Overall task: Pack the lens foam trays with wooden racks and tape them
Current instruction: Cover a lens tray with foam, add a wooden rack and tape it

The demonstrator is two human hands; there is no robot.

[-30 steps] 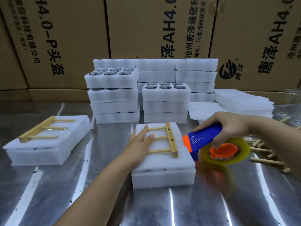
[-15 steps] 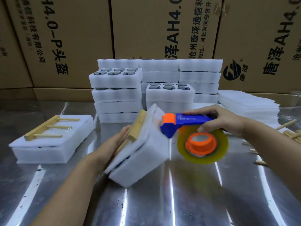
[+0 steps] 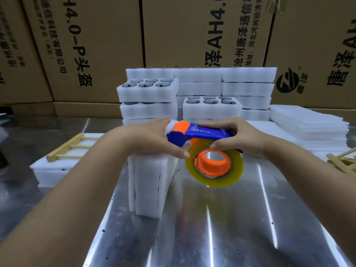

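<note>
A bundle of white foam trays (image 3: 148, 184) stands upright on its narrow edge at the middle of a shiny metal worktop (image 3: 212, 228), its layered side facing the viewer. The left hand (image 3: 154, 140) clasps the top of this bundle, the fingers wrapped over its far side and the thumb stretched along the near side towards the right. Touching the top right corner of the bundle is the orange and blue head of a tape dispenser (image 3: 200, 132), held level above the worktop. The right hand (image 3: 237, 137) grips the dispenser's blue handle, fingers closed over the top and thumb beneath. A roll of clear yellowish tape (image 3: 213, 166) on an orange hub hangs under the handle, just right of the bundle and close to the left thumb. To the left, partly hidden by the left forearm, a second foam bundle (image 3: 52, 170) lies flat with a pale wooden rack (image 3: 71, 146) resting on top. Further away, behind the hands, stand stacks of foam trays (image 3: 148, 93), and the top ones show round dark lenses seated in their hollows. At the right is a pile of thin white foam sheets (image 3: 308, 128), and at the right edge lie a few loose wooden racks (image 3: 342, 162). Large brown cardboard boxes (image 3: 96, 45) with black printed lettering form a wall along the far side.
</note>
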